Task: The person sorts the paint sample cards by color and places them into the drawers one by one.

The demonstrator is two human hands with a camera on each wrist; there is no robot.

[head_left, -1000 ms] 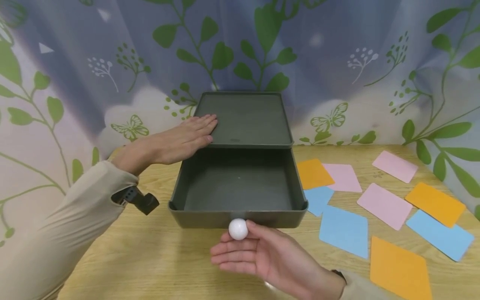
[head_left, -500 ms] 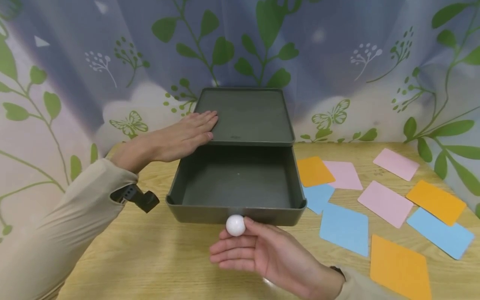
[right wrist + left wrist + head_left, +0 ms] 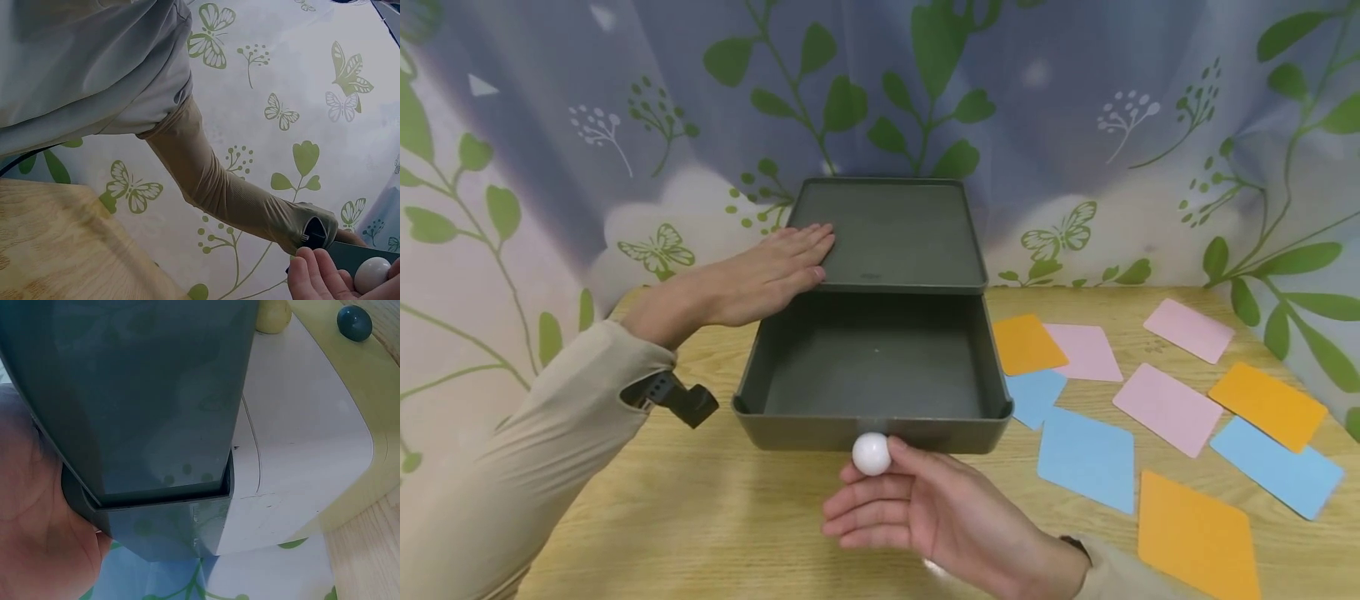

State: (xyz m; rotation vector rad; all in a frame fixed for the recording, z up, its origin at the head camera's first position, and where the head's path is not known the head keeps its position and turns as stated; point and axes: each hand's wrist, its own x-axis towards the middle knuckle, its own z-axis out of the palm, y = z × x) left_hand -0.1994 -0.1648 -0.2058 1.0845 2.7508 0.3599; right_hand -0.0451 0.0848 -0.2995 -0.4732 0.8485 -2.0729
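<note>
A dark grey-green drawer unit (image 3: 891,229) stands at the middle of the table, its drawer (image 3: 872,379) pulled out toward me and bare inside. My left hand (image 3: 767,275) rests at the left edge of the unit's top, fingers straight; in the left wrist view, the left palm (image 3: 50,506) lies along the unit's side. On the drawer's front sits a round white knob (image 3: 871,454). My right hand (image 3: 940,512) pinches this knob between thumb and index finger, with the other fingers extended below. The right wrist view shows the same knob (image 3: 372,275) beside the fingers (image 3: 319,275).
In the left wrist view, a white section (image 3: 306,419) with a yellowish knob (image 3: 273,315) and a yellow section with a dark knob (image 3: 354,323) adjoin the dark one. Orange, pink and blue cards (image 3: 1086,458) lie at the right. A patterned curtain (image 3: 880,100) hangs behind.
</note>
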